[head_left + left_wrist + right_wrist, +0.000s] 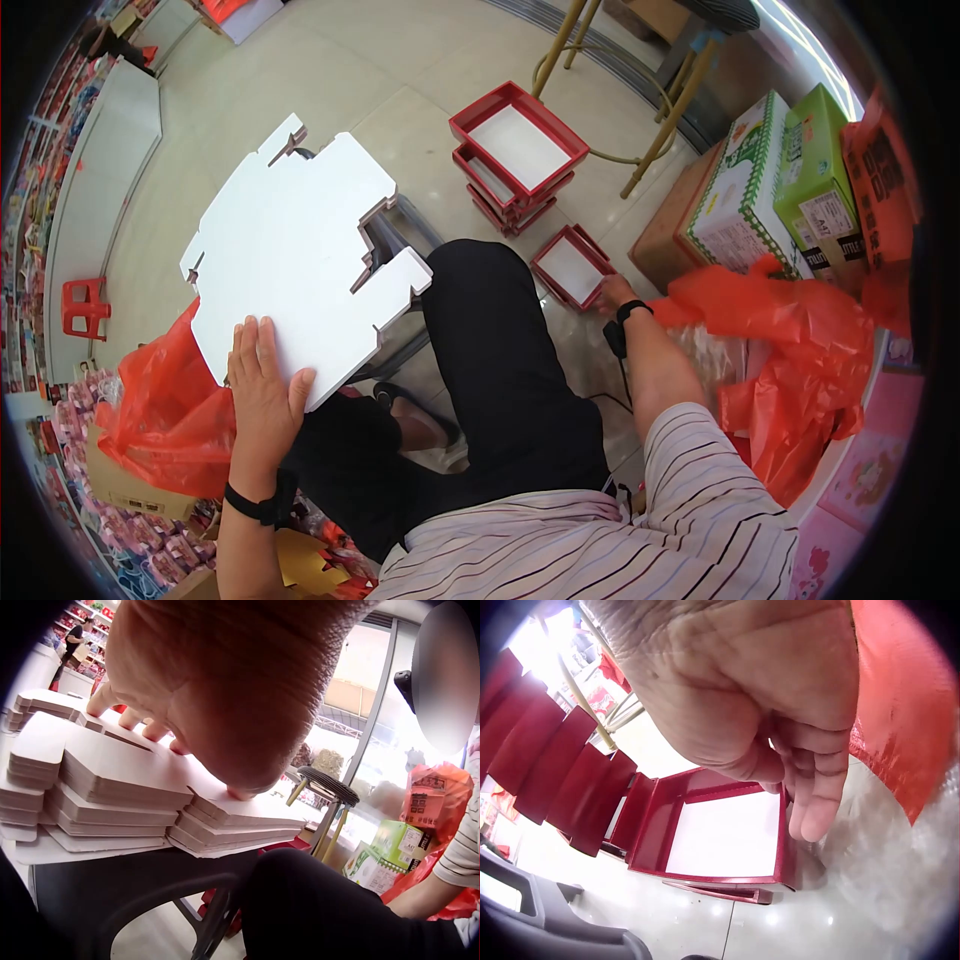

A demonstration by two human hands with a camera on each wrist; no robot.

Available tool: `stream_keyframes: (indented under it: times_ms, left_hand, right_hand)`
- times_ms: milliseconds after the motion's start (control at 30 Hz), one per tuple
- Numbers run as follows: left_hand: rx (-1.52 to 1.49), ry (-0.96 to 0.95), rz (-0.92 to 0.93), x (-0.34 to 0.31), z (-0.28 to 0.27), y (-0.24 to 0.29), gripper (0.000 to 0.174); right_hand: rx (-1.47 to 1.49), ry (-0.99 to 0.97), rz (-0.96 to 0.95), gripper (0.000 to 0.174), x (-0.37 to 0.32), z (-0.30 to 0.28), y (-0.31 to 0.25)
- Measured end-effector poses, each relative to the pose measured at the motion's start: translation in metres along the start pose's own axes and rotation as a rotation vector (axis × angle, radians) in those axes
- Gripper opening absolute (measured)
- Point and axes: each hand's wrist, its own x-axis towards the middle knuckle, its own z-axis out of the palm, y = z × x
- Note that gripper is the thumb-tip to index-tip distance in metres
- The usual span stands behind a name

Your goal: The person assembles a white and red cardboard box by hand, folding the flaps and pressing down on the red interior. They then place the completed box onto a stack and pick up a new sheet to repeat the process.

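My left hand (262, 395) rests with straight fingers on a stack of white die-cut cardboard sheets (285, 235), near its front edge. The left wrist view shows the layered, notched edges of these sheets (120, 776) beneath the palm. Low on the right, my right hand (612, 296) grips the edge of a dark red box (572, 268) with a white bottom. Seen from the right wrist, the thumb reaches over the wall of the red box (654, 825) and the other fingers hang outside it. A second red piece (727, 891) lies under its near side.
A pile of similar red boxes (525, 145) stands on the floor ahead. The sheets lie on a dark stool (82, 889). Cartons (735, 185) and red plastic bags (800, 340) crowd the right side. Another red bag (170, 420) is at left, and a round stool (326, 785) stands beyond.
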Motion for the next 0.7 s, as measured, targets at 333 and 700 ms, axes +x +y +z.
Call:
stream_keyframes:
  times_ms: [333, 700]
  left_hand:
    - [0.013, -0.009, -0.008, 0.002, -0.004, 0.004, 0.08]
    - [-0.001, 0.079, -0.011, 0.0, 0.005, 0.0, 0.084]
  right_hand:
    - [-0.214, -0.125, -0.113, 0.032, 0.047, -0.009, 0.021]
    - [-0.054, -0.022, -0.356, 0.028, -0.089, -0.031, -0.092]
